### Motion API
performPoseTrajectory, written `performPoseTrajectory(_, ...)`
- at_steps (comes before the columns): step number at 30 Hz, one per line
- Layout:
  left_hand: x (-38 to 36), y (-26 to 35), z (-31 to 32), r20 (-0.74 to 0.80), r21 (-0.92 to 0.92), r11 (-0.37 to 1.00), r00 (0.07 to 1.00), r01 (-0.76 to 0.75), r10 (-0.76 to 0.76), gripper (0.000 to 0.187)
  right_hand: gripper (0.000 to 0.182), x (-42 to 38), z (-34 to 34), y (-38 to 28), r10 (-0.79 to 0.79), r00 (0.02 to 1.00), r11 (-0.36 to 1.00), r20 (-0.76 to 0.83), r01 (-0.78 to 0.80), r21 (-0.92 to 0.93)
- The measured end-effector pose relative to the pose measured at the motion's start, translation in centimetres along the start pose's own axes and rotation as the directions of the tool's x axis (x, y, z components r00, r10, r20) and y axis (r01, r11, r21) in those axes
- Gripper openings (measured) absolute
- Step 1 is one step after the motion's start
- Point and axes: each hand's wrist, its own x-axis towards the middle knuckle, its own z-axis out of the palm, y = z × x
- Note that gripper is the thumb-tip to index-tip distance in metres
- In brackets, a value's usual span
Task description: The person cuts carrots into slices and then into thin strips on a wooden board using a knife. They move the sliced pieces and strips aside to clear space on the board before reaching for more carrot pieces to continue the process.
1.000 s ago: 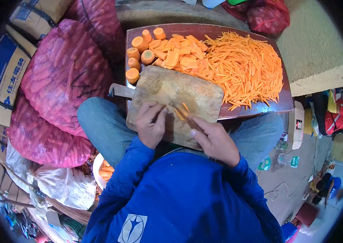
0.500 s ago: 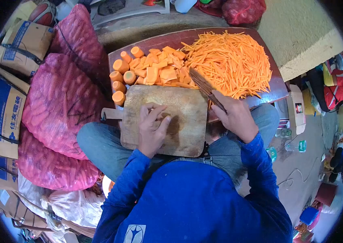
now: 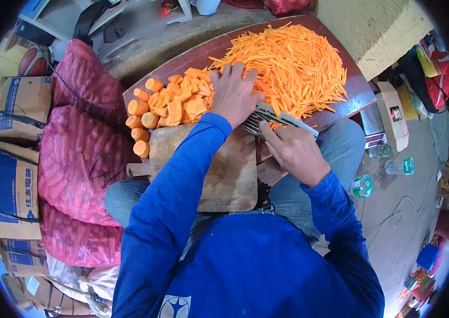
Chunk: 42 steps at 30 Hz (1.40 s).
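Observation:
My left hand (image 3: 234,94) reaches over the far side of the wooden cutting board (image 3: 229,180), its fingers spread and touching carrot sticks where the pile meets the cut pieces. In my right hand (image 3: 299,153) is a broad-bladed knife (image 3: 256,117); its blade looks light with dark streaks and lies at the near edge of the carrot stick pile (image 3: 293,69). The grip hides the handle. Left of my left hand lie carrot slices and chunks (image 3: 195,106), with several short carrot sections (image 3: 138,107) at the outer end. The board rests on my lap.
A dark red tabletop (image 3: 359,90) carries the carrots. Pink mesh sacks of carrots (image 3: 84,164) and strapped cardboard boxes (image 3: 15,185) stand at left. On the floor at right are plastic bottles (image 3: 399,166), an open carton (image 3: 394,116) and a cable (image 3: 407,204).
My left hand has moved from above the board forward to the carrots, its fingers spreading. The knife has turned and now lies against the near edge of the pile. The view has shifted.

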Motion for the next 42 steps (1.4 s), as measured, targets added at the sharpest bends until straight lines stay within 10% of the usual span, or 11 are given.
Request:
performPoseTrajectory(10, -2.0, 1.2, 0.0, -0.122, -0.008, 0.999, 0.992, -0.044, 0.043, 0.062, 0.048, 0.1, 1.2, -0.3, -0.076, 0.993, 0.997, -0.092, 0.078, 0.021)
performPoseTrajectory(19, -5.1, -10.8, -3.6, -0.261, 0.107, 0.975, 0.951, 0.197, -0.163, 0.042, 0.045, -0.8, 2.2, -1.3, -0.118, 0.985, 0.97, -0.123, 0.141, 0.199)
performPoseTrajectory(21, -5.9, -13.1, -4.5, -0.082, 0.002, 0.948, 0.945, 0.319, -0.318, 0.04, 0.044, -0.8, 2.5, -1.8, -0.137, 0.985, 0.961, -0.105, 0.158, 0.229)
performPoseTrajectory(32, -7.6, -13.5, -2.8, -0.198, 0.092, 0.965, 0.954, 0.247, -0.225, 0.017, 0.044, -0.8, 3.4, -1.9, -0.173, 0.984, 0.928, -0.035, 0.174, 0.33)
performPoseTrajectory(42, -12.5, -9.8, -5.8, -0.419, -0.472, 0.851, 0.79, 0.23, -0.447, 0.012, 0.047, -0.6, 3.5, -1.9, -0.155, 0.987, 0.914, -0.038, 0.158, 0.373)
